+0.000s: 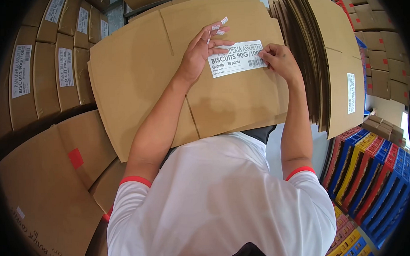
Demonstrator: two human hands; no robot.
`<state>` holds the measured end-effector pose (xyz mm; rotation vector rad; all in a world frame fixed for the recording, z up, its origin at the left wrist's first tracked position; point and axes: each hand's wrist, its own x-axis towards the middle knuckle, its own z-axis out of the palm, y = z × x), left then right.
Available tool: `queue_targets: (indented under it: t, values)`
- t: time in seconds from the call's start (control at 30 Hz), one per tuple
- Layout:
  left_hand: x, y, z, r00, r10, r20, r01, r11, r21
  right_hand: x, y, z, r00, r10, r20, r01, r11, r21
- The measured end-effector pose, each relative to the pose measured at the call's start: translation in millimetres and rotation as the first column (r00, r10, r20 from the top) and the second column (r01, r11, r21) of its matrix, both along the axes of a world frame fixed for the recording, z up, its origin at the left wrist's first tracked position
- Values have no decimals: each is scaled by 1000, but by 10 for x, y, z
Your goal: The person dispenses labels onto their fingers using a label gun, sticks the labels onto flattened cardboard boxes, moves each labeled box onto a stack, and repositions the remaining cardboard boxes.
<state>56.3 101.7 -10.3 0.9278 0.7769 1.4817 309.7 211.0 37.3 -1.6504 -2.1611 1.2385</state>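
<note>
A large white printed label reading "Panaderia Assorted Biscuits" lies on a flat, folded cardboard box in front of me. My left hand is open at the label's left end, palm partly turned up and fingers spread. Small white stickers cling to its fingertips. At the label's right end, my right hand is closed in a pinch, its fingertips over the label's edge near the barcode. Whatever lies between those fingertips is hidden.
Flattened cartons stand in a leaning stack at the right, one bearing a similar label. Labelled boxes are piled at the left, above a large carton. Coloured plastic pallets are stacked at the lower right.
</note>
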Motion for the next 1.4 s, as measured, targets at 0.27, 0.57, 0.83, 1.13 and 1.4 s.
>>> queue_targets:
  t: [0.27, 0.57, 0.83, 1.13, 1.4]
  values:
    - [0, 16, -30, 1000, -8, 14, 9, 1000, -3, -59, -19, -34, 995, 31, 97, -45, 988, 146]
    - [-10, -12, 9, 1000, 3, -15, -3, 1000, -7, 343, 202, -86, 937, -307, 166, 202, 863, 463]
    - [64, 0, 59, 1000, 10, -7, -10, 1000, 9, 438, 65, -121, 957, -286, 44, 238, 866, 441]
    - [80, -69, 585, 994, 66, -85, -60, 995, 79, 834, -18, 300, 735, -264, -625, 362, 932, 32]
    - [-244, -129, 359, 965, 227, 132, -253, 937, 242, 2630, -25, 883, 250, -301, -920, 894, 436, 100]
